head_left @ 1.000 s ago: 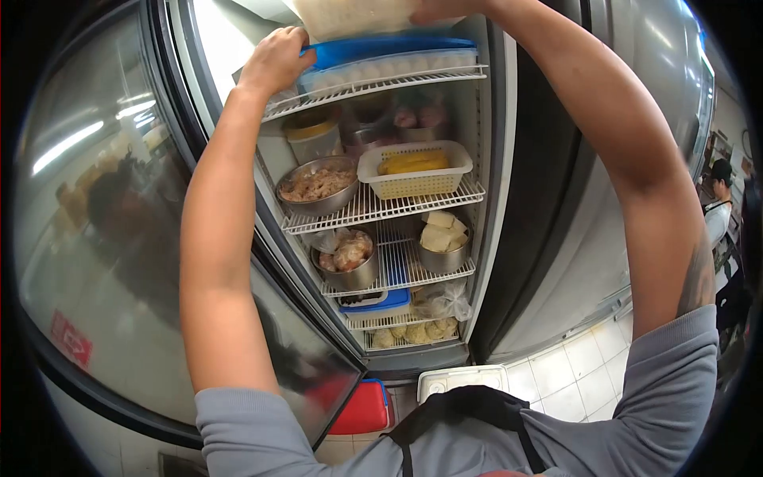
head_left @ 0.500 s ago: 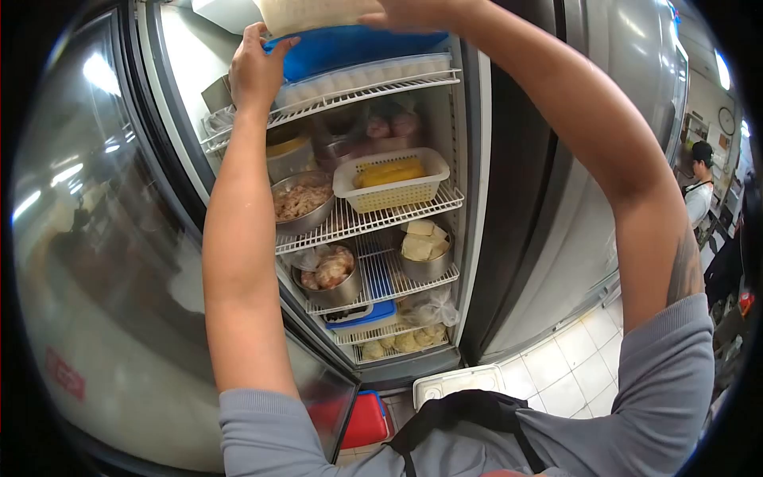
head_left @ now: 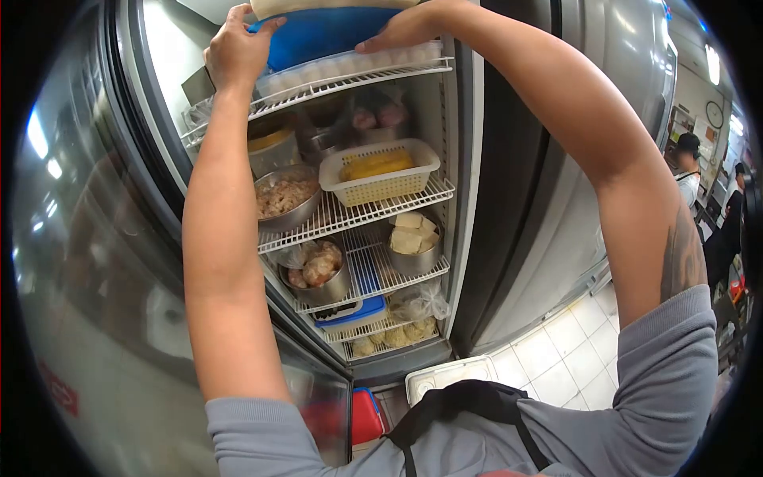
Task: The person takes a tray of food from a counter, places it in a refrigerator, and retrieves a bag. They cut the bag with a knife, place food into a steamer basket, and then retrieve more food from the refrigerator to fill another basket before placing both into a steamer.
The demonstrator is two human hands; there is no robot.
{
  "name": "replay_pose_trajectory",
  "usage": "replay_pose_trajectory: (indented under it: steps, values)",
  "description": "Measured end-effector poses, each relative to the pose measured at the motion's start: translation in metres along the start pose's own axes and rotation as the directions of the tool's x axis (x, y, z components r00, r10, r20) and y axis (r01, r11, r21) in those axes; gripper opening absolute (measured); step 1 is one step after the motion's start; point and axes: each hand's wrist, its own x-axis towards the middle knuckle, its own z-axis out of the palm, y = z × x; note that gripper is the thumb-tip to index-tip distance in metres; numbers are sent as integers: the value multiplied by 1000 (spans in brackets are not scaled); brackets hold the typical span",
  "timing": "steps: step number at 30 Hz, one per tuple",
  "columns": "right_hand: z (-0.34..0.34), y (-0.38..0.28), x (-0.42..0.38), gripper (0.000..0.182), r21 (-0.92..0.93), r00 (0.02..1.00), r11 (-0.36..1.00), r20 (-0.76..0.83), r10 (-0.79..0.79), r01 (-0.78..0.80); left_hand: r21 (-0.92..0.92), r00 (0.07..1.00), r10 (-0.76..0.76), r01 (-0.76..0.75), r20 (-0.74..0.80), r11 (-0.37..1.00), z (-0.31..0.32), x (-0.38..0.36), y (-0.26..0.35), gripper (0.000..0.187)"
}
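On the upper fridge shelf sits a blue plastic container (head_left: pixel 326 40), with a cream-coloured container (head_left: pixel 334 6) on top, cut off by the frame. My left hand (head_left: pixel 241 49) grips the blue container's left edge, thumb on its front. Against its right side my right hand (head_left: pixel 409 28) is closed, thumb and fingertips on the blue surface. Beneath the blue container lies a pale tray of rounded white things (head_left: pixel 354 67), probably eggs, on the white wire shelf (head_left: pixel 358 79).
Lower shelves carry a bowl of minced meat (head_left: pixel 284 199), a basket (head_left: pixel 380 187) with yellow food, a bowl of meat pieces (head_left: pixel 318 274) and a pot of pale blocks (head_left: pixel 413 238). The glass door (head_left: pixel 103 278) stands at left. A person (head_left: pixel 687 167) is at far right.
My right hand has come down from beside the cream container onto the blue container's right side. My left hand stays at the left edge. The view has shifted slightly.
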Motion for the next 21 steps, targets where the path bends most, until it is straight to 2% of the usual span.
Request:
replay_pose_trajectory:
  steps: [2, 4, 11, 14, 17, 20, 21]
  values:
    - [3, -3, -3, 87, -26, 1000, 1000, -20, 9, -10, 26, 1000, 11, -11, 5, 1000, 0, -4, 0, 59]
    - [5, -2, -6, 88, 34, 999, 999, -36, -16, 17, 66, 999, 45, -44, -8, 997, 1, -6, -3, 57]
    - [4, -4, -6, 91, 78, 1000, 997, -31, -1, 4, 75, 999, 18, -20, 30, 997, -2, -11, -1, 55]
    - [1, 4, -2, 92, 203, 997, 977, 27, -69, 62, 70, 999, 18, -21, 41, 997, -3, -10, -1, 54]
    - [-1, -1, -5, 92, 85, 998, 994, 16, -67, 65, 68, 999, 12, -15, 47, 998, -6, -10, 2, 54]
    - [2, -11, -4, 91, -35, 994, 999, -100, -43, 40, 64, 999, 24, -27, 36, 998, -5, -11, 1, 54]
    - [1, -12, -12, 90, 88, 990, 991, -101, -94, 103, 69, 999, 31, -32, 26, 997, -3, -10, -1, 54]
